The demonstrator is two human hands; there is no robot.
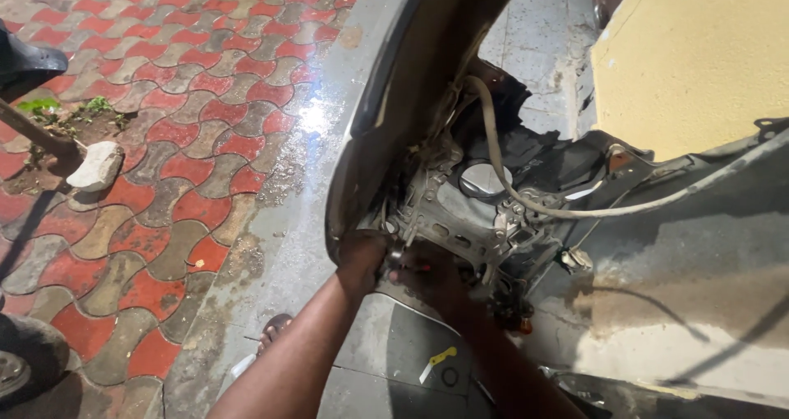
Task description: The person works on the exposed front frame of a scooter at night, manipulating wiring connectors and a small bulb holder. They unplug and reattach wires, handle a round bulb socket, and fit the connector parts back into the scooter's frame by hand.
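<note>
Fingertips (393, 259) hidden behind engine (460, 213)

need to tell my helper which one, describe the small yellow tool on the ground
Start at the grey engine block where both hands work, then drop to the grey slab below. The small yellow-handled tool lies there beside a dark ring, the only yellow item on the ground.

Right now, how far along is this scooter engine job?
Done: the body panel is swung aside, baring the engine. In hand: the left hand and right hand work at its lower edge. Left: the cable hangs loose, and a yellow-handled tool lies on the floor.
</note>
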